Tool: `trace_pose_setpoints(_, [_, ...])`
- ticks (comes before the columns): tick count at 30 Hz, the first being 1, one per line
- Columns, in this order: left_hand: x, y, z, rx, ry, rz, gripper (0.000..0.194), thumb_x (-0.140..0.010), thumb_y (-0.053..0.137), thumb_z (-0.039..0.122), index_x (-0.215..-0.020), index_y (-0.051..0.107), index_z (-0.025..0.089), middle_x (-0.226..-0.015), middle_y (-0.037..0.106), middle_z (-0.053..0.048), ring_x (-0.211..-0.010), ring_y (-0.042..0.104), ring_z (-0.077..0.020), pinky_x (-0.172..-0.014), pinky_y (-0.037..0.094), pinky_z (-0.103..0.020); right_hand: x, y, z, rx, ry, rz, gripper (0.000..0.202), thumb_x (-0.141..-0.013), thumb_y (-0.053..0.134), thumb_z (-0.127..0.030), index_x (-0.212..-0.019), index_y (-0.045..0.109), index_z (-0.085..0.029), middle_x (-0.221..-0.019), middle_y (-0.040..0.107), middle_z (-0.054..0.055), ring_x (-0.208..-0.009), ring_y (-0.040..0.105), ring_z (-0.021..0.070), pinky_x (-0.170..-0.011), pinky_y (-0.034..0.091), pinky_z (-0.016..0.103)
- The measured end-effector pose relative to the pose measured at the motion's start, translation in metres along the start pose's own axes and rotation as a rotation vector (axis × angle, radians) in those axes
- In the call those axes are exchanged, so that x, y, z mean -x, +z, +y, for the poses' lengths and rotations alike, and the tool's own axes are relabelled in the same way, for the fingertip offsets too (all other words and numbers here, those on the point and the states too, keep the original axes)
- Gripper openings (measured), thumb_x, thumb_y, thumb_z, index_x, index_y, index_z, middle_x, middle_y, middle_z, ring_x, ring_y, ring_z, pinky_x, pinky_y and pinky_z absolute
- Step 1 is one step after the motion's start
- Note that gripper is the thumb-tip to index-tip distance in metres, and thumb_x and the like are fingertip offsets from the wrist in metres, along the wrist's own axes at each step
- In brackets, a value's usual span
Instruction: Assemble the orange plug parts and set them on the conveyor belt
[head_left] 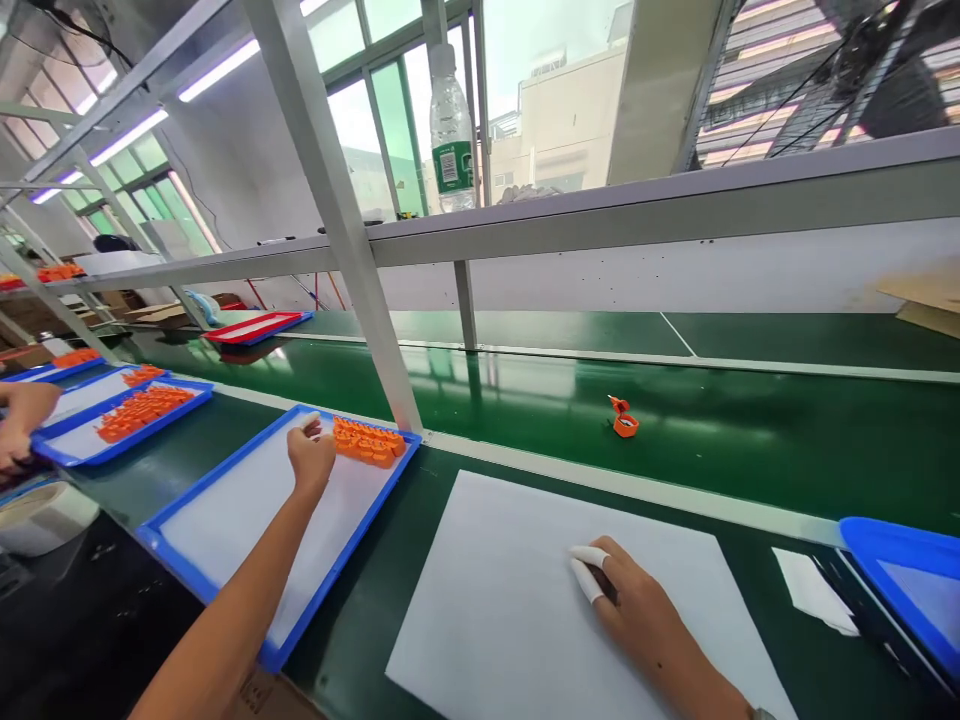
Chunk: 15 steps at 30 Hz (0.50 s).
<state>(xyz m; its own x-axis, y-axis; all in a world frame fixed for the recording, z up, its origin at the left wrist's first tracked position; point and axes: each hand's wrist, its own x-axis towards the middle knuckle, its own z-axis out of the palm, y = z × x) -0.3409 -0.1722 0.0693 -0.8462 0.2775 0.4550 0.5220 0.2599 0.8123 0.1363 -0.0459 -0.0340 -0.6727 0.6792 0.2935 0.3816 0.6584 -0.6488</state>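
Observation:
My left hand (311,455) is over a blue-rimmed tray (225,540), just left of a cluster of small orange plastic parts (367,441). Its fingers, with a white cover on a fingertip, are pinched; what they hold, if anything, is hidden. My right hand (630,600) rests over a white sheet (480,590) on the green bench. White covers sit on its thumb and index finger, whose tips are close but slightly apart, with nothing visible between them. Beyond the sheet, a single orange part (625,422) with a raised flap sits on the green belt (750,440).
A metal post (345,220) rises beside the tray, meeting a shelf rail with a water bottle (451,140). At right are a blue tray (915,580) and white paper pieces (814,590). Another person's hands (26,415) are at left, near trays of orange parts and a tape roll (45,515).

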Motion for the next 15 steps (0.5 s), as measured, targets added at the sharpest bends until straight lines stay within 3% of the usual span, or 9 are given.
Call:
trace_pose_setpoints(3, [0.018,0.032,0.039,0.079,0.116,-0.108,0.044,-0.092,0.057,0.024,-0.134,0.05,0.013,-0.124,0.057,-0.009,-0.114,0.055,-0.0228,-0.101,0.047,-0.04,-0.003,-0.004,-0.007,-0.009,0.001,0.011,0.025,-0.095,0.041,-0.02,-0.104,0.064,-0.025,-0.09,0.061,0.005,-0.063,0.054,0.0181,-0.058,0.047,0.033])
trace_pose_setpoints(6, [0.056,0.082,0.079,0.173,0.221,-0.43,0.042,-0.088,0.064,0.028,-0.129,0.057,0.02,-0.117,0.064,-0.006,-0.105,0.061,-0.0212,-0.092,0.052,-0.036,-0.005,-0.008,-0.01,-0.001,-0.001,0.035,0.028,-0.091,0.042,-0.012,-0.102,0.065,-0.024,-0.088,0.06,0.004,-0.064,0.053,0.0172,-0.058,0.045,0.031])
trace_pose_setpoints(8, [0.089,0.122,0.1,0.209,0.262,-0.686,0.04,-0.084,0.069,0.029,-0.123,0.064,0.022,-0.11,0.069,-0.006,-0.098,0.065,-0.0208,-0.084,0.055,-0.035,-0.005,-0.008,-0.009,0.011,-0.012,0.051,0.031,-0.086,0.042,-0.006,-0.099,0.065,-0.022,-0.088,0.059,0.004,-0.066,0.052,0.0168,-0.06,0.044,0.03])
trace_pose_setpoints(10, [0.123,0.166,0.115,0.225,0.278,-0.867,0.041,-0.079,0.073,0.028,-0.118,0.067,0.022,-0.109,0.07,-0.007,-0.096,0.066,-0.0212,-0.08,0.056,-0.034,-0.005,-0.008,-0.007,0.013,-0.027,0.063,0.032,-0.083,0.044,-0.003,-0.098,0.065,-0.022,-0.089,0.059,0.004,-0.067,0.052,0.0165,-0.061,0.043,0.029])
trace_pose_setpoints(12, [0.152,0.212,0.125,0.218,0.264,-0.968,0.041,-0.074,0.077,0.029,-0.113,0.069,0.02,-0.108,0.071,-0.009,-0.097,0.067,-0.023,-0.077,0.056,-0.034,-0.005,-0.007,-0.006,0.011,-0.036,0.071,0.031,-0.084,0.045,-0.003,-0.098,0.065,-0.021,-0.09,0.059,0.004,-0.068,0.053,0.0162,-0.062,0.043,0.028])
trace_pose_setpoints(15, [0.179,0.273,0.143,0.185,0.213,-1.01,0.046,-0.071,0.081,0.033,-0.112,0.069,0.016,-0.116,0.069,-0.014,-0.101,0.066,-0.0257,-0.082,0.053,-0.035,-0.005,-0.007,-0.005,0.028,-0.032,0.073,0.028,-0.085,0.046,-0.004,-0.097,0.065,-0.021,-0.09,0.059,0.003,-0.07,0.055,0.0161,-0.064,0.043,0.028])
